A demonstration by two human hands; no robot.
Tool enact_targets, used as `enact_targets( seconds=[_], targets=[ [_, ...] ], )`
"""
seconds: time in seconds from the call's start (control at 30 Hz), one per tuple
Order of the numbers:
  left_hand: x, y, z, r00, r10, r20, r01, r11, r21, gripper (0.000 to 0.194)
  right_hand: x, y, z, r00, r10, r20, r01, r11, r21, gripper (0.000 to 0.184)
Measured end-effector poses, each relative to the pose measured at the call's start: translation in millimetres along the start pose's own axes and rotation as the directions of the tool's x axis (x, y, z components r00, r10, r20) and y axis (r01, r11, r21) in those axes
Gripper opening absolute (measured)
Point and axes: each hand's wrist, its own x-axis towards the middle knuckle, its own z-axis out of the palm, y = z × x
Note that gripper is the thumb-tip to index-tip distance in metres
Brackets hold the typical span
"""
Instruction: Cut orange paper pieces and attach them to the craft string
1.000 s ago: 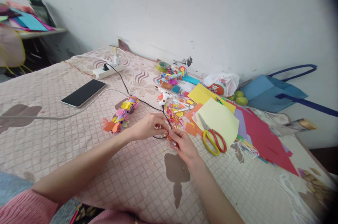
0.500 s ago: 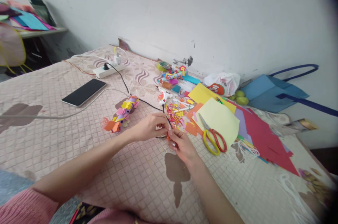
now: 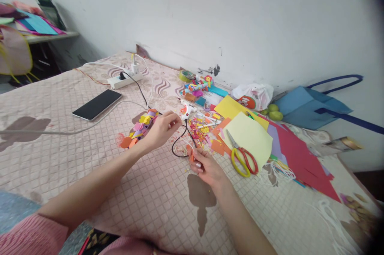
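My right hand (image 3: 208, 167) pinches a small orange craft piece (image 3: 191, 155), partly hidden by the fingers. A short pale strand shows beside that piece; where it ends I cannot make out. My left hand (image 3: 165, 129) is raised to the left of it, fingertips pressed together; whether anything thin is between them is unclear. Behind the left wrist lies a purple tube with paper flowers (image 3: 142, 125), partly covered. A white glue gun (image 3: 187, 111) rests beyond my hands, its black cord (image 3: 173, 145) looping between them.
Scissors (image 3: 243, 161) lie on pale yellow paper (image 3: 252, 137) to the right, near red sheets (image 3: 303, 157) and white string (image 3: 279, 171). Colourful scraps (image 3: 202, 125) are scattered ahead. A phone (image 3: 97, 105) and power strip (image 3: 124, 80) sit left; a blue bag (image 3: 309, 107) stands by the wall.
My left hand has moved away from my right hand, up and to the left, now partly covering the flowered tube. The right hand stays in place with the orange piece more exposed.
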Motion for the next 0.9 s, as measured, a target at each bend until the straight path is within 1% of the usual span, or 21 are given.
enact_targets(
  seconds=[0.1,0.17,0.2,0.27,0.33,0.4,0.43,0.47,0.53,0.57,0.6,0.63,0.67,0.7,0.77,0.83,0.9],
  targets=[
    [2,-5,-6.5,0.99,-0.02,-0.14,0.051,0.974,0.22,0.022,-1,1,-1,0.999,0.003,0.036,-0.004,1.0,0.025,0.019],
    [3,-5,-8.9,0.981,-0.005,-0.194,0.068,0.946,0.318,0.019,-1,1,0,0.999,0.005,0.045,-0.007,0.999,0.042,0.02],
    [3,-5,-9.0,0.979,0.005,-0.206,0.067,0.937,0.342,0.017,-1,0,0,0.999,0.01,0.044,-0.012,0.999,0.049,0.02],
    [2,-2,-7.3,0.983,0.004,-0.181,0.059,0.939,0.338,0.016,-1,0,2,1.0,0.016,0.026,-0.018,0.998,0.061,0.022],
    [0,0,-4.6,0.994,-0.057,-0.094,0.08,0.961,0.266,0.024,-2,-1,3,1.0,0.015,-0.007,-0.015,0.998,0.061,0.023],
    [-2,1,-2.2,0.989,-0.134,0.06,0.124,0.981,0.148,0.034,-2,-1,4,0.999,0.005,-0.034,-0.003,0.999,0.05,0.023],
    [-4,2,-1.0,0.975,-0.155,0.161,0.142,0.986,0.088,0.037,-2,-1,4,0.999,-0.001,-0.036,0.002,0.999,0.041,0.023],
    [-5,2,0.4,0.951,-0.157,0.267,0.154,0.988,0.029,0.037,-2,-1,4,0.999,-0.007,-0.031,0.008,0.999,0.031,0.022],
    [-7,2,4.5,0.887,-0.097,0.452,0.153,0.984,-0.089,0.036,-2,0,4,1.0,-0.021,-0.016,0.021,1.0,0.003,0.02],
    [-8,2,7.3,0.86,-0.058,0.508,0.152,0.978,-0.146,0.036,-2,1,5,0.999,-0.029,-0.014,0.028,0.999,-0.017,0.02],
    [-9,3,10.6,0.841,-0.018,0.541,0.155,0.966,-0.208,0.038,-2,1,5,0.999,-0.037,-0.019,0.036,0.999,-0.04,0.02],
    [-10,3,14.3,0.834,-0.004,0.551,0.172,0.952,-0.253,0.039,-2,1,7,0.998,-0.047,-0.029,0.045,0.997,-0.068,0.021],
    [-10,4,18.0,0.835,-0.018,0.55,0.208,0.936,-0.285,0.042,-3,1,8,0.997,-0.064,-0.041,0.059,0.993,-0.103,0.022],
    [-11,4,21.6,0.828,-0.058,0.557,0.275,0.909,-0.314,0.044,-3,0,9,0.995,-0.087,-0.054,0.078,0.987,-0.14,0.022],
    [-12,5,27.5,0.802,-0.128,0.583,0.426,0.807,-0.409,0.041,-4,0,12,0.988,-0.136,-0.076,0.116,0.968,-0.222,0.023],
    [-14,5,30.8,0.76,-0.173,0.627,0.566,0.65,-0.507,0.035,-4,2,13,0.983,-0.161,-0.091,0.128,0.949,-0.289,0.023],
    [-14,3,31.7,0.726,-0.186,0.663,0.656,0.477,-0.585,0.03,-4,4,14,0.984,-0.153,-0.092,0.116,0.941,-0.319,0.023]
  ],
)
